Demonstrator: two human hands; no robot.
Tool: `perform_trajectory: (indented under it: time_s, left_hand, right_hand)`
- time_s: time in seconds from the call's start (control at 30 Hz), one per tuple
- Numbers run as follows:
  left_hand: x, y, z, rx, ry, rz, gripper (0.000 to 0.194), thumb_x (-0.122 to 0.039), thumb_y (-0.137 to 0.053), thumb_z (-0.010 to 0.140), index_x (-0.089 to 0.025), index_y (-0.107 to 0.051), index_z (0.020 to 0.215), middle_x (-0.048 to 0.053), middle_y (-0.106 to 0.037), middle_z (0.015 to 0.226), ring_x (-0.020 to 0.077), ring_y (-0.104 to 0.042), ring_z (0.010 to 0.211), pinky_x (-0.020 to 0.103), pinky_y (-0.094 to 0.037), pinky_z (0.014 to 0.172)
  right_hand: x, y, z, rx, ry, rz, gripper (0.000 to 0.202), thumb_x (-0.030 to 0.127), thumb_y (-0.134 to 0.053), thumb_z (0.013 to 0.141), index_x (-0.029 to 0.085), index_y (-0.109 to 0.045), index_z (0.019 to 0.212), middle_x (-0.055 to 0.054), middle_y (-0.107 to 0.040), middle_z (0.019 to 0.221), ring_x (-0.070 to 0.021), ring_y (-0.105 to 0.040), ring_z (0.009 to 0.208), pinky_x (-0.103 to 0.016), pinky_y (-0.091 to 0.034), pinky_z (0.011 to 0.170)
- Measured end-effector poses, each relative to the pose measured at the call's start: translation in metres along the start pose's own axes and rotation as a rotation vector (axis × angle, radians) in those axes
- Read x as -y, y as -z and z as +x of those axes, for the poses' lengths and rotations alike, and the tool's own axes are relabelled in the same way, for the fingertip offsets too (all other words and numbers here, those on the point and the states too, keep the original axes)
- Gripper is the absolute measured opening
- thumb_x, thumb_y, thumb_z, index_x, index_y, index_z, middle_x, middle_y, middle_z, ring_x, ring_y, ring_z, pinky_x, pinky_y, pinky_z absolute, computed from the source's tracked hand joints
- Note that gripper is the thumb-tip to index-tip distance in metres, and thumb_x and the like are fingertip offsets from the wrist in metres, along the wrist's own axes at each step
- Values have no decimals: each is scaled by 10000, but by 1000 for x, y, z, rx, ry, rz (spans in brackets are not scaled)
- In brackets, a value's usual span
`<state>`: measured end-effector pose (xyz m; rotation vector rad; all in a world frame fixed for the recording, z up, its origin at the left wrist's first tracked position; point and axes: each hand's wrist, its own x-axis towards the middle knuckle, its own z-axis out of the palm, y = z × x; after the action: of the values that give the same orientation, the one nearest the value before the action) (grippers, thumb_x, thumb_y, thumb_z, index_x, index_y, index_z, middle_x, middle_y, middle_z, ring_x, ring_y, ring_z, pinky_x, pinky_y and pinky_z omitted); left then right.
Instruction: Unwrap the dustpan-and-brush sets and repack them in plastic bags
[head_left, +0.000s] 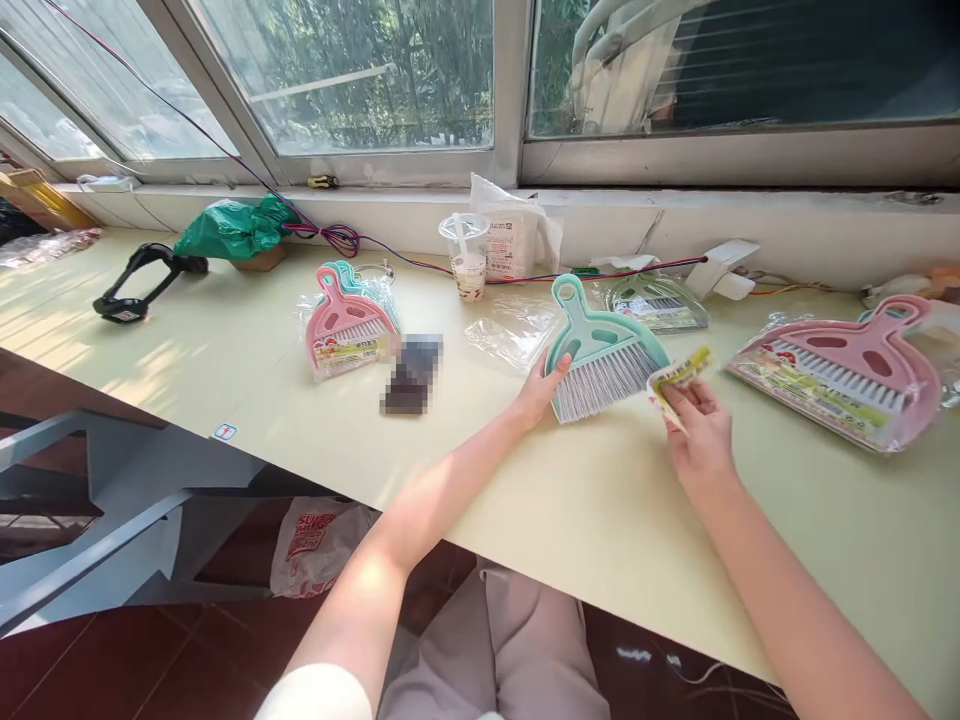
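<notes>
My left hand [546, 389] grips the lower left edge of a mint-green dustpan and brush set [600, 345], its thumb over the front. The brush's grey-white bristles face down, and the looped handle points up and away. To the right, my right hand [701, 425] pinches a printed paper label [675, 380] with yellow and green on it, close to the dustpan's right corner. Whether the label still touches the dustpan I cannot tell. Behind the set lies a crumpled clear plastic bag [514, 330].
Bagged pink dustpan sets lie right [847, 380] and left [349, 325]; a bagged green set [656, 302] lies behind. A phone [412, 375], a plastic cup [466, 260], a black headband-like device [146, 280] and a green bag [236, 228] share the table. Cables run along the windowsill.
</notes>
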<state>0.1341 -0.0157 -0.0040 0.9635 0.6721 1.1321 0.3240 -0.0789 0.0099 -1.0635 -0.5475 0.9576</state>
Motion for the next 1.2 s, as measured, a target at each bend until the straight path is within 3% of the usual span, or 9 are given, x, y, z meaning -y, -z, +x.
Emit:
perform_trajectory:
  time_s: [0.1, 0.23, 0.5, 0.7, 0.83, 0.9, 0.97, 1.1, 1.2]
  left_hand:
    - [0, -3, -5, 59, 55, -32, 581, -563, -686, 779, -283, -549, 1269, 67, -532, 1385, 292, -428, 1343, 469, -323, 1127]
    - [-2, -4, -9, 97, 74, -17, 655, -574, -712, 747, -297, -516, 1307, 73, -516, 1394, 299, -425, 1343, 489, -324, 1128]
    - [-6, -6, -13, 150, -8, 67, 823, -410, -883, 576, -230, -469, 1265, 112, -583, 1262, 280, -526, 1224, 465, -376, 1073]
    - [0, -5, -9, 147, -14, 8, 893, -374, -929, 460, -214, -474, 1212, 112, -575, 1229, 298, -513, 1215, 482, -360, 1061]
    - [0, -1, -5, 45, -24, -60, 855, -365, -922, 478, -229, -493, 1205, 103, -576, 1229, 289, -515, 1210, 472, -361, 1062]
    - [-3, 2, -3, 13, -41, -96, 846, -338, -922, 485, -236, -501, 1211, 92, -583, 1223, 274, -528, 1193, 455, -372, 1057]
    - [-5, 4, -2, 17, -45, -117, 843, -314, -922, 483, -233, -507, 1211, 83, -594, 1203, 262, -545, 1164, 447, -386, 1044]
    - [-8, 7, -1, 23, -13, -117, 799, -291, -919, 483, -223, -524, 1174, 76, -606, 1164, 248, -563, 1118, 441, -410, 1012]
    - [-8, 8, 0, 50, 12, -116, 815, -278, -923, 467, -223, -522, 1174, 82, -604, 1170, 252, -558, 1129, 441, -409, 1014]
  right_hand:
    - [-16, 9, -3, -17, -1, -6, 341, 310, -855, 577, 205, -675, 847, -23, -670, 923, -151, -649, 828, -287, -575, 734]
    - [-21, 12, -5, -69, 126, -88, 351, 398, -827, 620, 204, -628, 835, -16, -649, 906, -176, -653, 867, -331, -585, 759]
    - [-33, -12, -17, -274, 348, -519, 468, 531, -795, 619, 144, -651, 840, -55, -662, 815, -164, -567, 678, -340, -503, 675]
    - [-39, -24, -20, -375, 359, -787, 457, 594, -712, 694, 155, -616, 779, -26, -593, 711, -157, -501, 629, -364, -465, 724]
    - [-40, -26, -23, -377, 421, -759, 522, 538, -792, 624, 167, -592, 932, -60, -592, 973, -179, -552, 809, -389, -479, 847]
    - [-40, -26, -23, -332, 367, -568, 684, 481, -845, 571, 216, -538, 1122, -64, -551, 1175, -183, -573, 952, -366, -495, 884]
    - [-40, -26, -22, -208, 206, -343, 709, 444, -862, 564, 271, -522, 1161, -39, -549, 1239, -175, -587, 1037, -333, -518, 885]
    - [-40, -30, -19, 65, -80, -145, 460, 418, -853, 599, 239, -646, 970, -34, -669, 1068, -182, -656, 939, -310, -579, 780]
    - [-39, -34, -20, 30, -86, -113, 386, 360, -860, 602, 207, -687, 911, -35, -704, 965, -159, -680, 815, -266, -595, 686]
